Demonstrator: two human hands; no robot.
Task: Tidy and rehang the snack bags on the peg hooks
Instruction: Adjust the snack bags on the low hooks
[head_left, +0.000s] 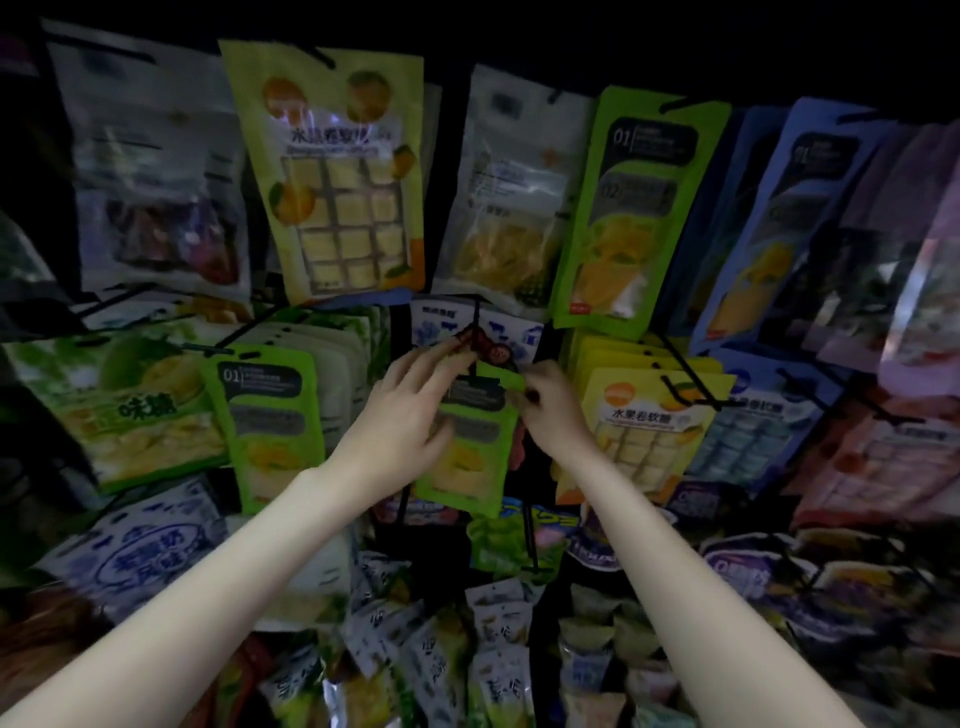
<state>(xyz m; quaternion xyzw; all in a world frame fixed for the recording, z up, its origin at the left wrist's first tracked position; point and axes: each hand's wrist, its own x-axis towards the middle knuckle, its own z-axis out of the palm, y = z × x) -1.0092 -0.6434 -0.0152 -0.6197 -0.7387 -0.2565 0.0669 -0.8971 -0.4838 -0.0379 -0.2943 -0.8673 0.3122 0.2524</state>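
Both hands, the left hand (415, 402) and right hand (545, 410), are pinching the top of a green snack bag (470, 441) at the middle peg hook (474, 332), seemingly mid-rehang, while neighbouring bags are hanging crookedly.

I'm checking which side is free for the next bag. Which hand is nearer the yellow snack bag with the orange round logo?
Right. The right hand pinches the green snack bag's top corner, beside the yellow bag. The left hand grips that green bag's far side.
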